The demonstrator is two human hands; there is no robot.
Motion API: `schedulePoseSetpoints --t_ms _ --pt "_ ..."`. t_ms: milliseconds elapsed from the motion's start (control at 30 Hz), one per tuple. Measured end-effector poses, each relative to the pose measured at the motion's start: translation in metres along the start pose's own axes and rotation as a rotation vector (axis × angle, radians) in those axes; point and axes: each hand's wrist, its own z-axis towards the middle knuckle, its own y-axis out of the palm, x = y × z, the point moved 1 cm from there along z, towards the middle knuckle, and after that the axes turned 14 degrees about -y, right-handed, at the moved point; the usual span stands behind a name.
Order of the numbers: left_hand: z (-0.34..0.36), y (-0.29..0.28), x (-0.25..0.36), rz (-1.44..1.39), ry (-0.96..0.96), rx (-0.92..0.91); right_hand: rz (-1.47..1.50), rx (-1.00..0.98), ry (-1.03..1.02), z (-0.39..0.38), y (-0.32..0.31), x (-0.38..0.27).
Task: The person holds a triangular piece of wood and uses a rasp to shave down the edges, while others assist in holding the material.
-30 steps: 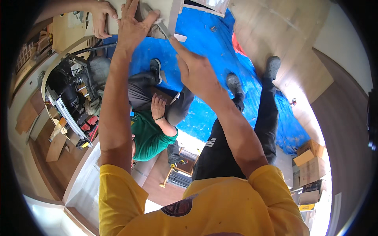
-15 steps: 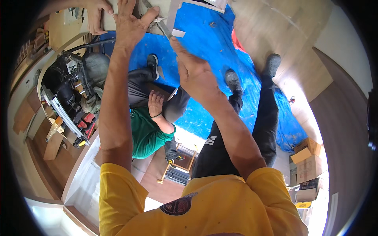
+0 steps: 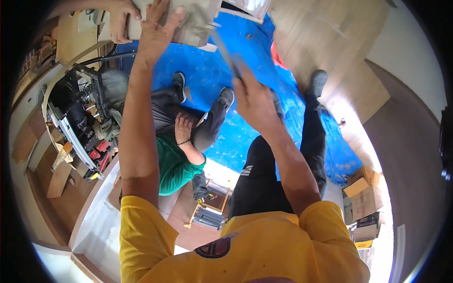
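Note:
My left hand (image 3: 155, 40) lies with fingers spread on a pale board (image 3: 193, 28) at the top of the view, pressing near its front edge. In my right hand (image 3: 255, 101) is a long, narrow, flat metal tool (image 3: 223, 48), file-like and smeared by motion. Its far end is by the board's right edge; whether it touches cannot be told. A co-worker's hand (image 3: 123, 19) rests on the board's left part, beside my left hand.
A blue tarp (image 3: 226, 146) covers much of the floor. A person in a green shirt (image 3: 177, 162) sits at left below the board. A black machine frame (image 3: 78, 108) stands further left. Cardboard boxes (image 3: 365, 198) are stacked at right, beside a wooden panel (image 3: 325, 42).
My right hand has drawn the tool back, down and to the right, away from the board. My left hand stays on the board. The seated person's legs have shifted slightly.

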Motion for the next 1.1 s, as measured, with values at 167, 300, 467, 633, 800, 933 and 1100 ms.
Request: schedulePoseSetpoints --t_ms 167,300,467,633,800,933,1100 --pt "-0.073 0.015 0.032 0.186 0.206 0.114 -0.114 0.039 0.476 -0.098 -0.074 0.039" --pt "-0.11 0.034 0.015 0.207 0.151 0.275 -0.337 -0.25 0.656 -0.164 -0.11 0.069" --pt "-0.109 0.042 0.022 0.26 0.206 0.37 -0.278 -0.155 0.858 -0.205 -0.131 0.058" --pt "-0.109 0.05 0.038 0.089 0.113 0.364 -0.334 -0.204 0.84 -0.224 -0.135 0.058" --pt "-0.109 0.062 0.033 0.153 0.196 0.529 -0.305 -0.237 0.766 -0.231 -0.137 0.065" --pt "-0.128 0.056 0.046 0.055 0.14 0.599 -0.317 -0.169 0.7 -0.207 -0.142 0.072" --pt "-0.238 0.074 0.084 -0.647 -0.427 0.204 -0.262 -0.079 0.554 -0.161 -0.134 0.098"
